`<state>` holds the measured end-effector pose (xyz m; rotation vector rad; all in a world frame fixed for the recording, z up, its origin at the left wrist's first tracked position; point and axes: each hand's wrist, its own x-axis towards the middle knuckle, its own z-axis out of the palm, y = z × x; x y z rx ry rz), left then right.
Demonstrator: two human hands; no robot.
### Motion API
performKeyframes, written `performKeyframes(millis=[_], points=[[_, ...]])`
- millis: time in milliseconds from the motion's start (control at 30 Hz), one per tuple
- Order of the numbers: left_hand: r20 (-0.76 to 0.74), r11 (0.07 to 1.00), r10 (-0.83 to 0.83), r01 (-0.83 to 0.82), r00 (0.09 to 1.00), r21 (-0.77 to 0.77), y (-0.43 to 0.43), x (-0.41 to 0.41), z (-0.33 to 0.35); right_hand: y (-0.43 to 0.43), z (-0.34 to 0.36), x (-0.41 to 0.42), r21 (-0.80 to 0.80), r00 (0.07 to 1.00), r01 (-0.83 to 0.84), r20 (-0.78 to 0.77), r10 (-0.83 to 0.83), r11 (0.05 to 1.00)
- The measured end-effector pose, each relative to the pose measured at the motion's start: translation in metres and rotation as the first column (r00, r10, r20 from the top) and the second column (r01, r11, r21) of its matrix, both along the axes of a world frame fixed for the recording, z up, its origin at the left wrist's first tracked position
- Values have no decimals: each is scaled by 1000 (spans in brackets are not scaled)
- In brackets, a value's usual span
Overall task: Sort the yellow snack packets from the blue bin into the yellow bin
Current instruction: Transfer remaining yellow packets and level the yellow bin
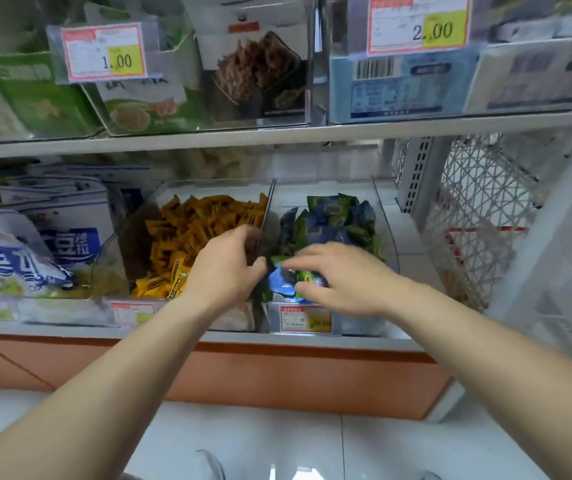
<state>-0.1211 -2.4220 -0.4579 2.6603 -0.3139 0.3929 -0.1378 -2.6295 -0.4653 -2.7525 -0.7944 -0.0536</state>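
Two clear bins stand side by side on the lower shelf. The yellow bin (173, 188) on the left is full of yellow snack packets (187, 233). The blue bin (386, 220) on the right holds blue and green packets (333, 220); I see no yellow packet among them. My left hand (223, 268) is at the dark wall (266, 209) between the bins, fingers curled toward it; what they hold is hidden. My right hand (340, 275) lies over the front of the blue bin, its spread fingers touching a blue and green packet (282, 282).
White and blue bags (35, 244) fill the bin to the left. Price tags (305, 318) hang on the bin fronts. An upper shelf (277, 131) with more goods overhangs the bins. A white mesh panel (478, 216) and upright close off the right side.
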Motion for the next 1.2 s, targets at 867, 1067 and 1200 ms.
performKeyframes(millis=[867, 1067, 1200], points=[[-147, 958, -282, 269, 948, -101, 33, 36, -8, 19, 15, 66, 115, 994, 85, 59, -93, 990], [-179, 943, -328, 309, 927, -127, 41, 30, -9, 17, -10, 76, -91, 952, 181, -232, -198, 979], [-178, 937, -341, 319, 923, -142, 42, 27, -8, 28, -7, 90, -281, 903, 143, -356, -241, 949]])
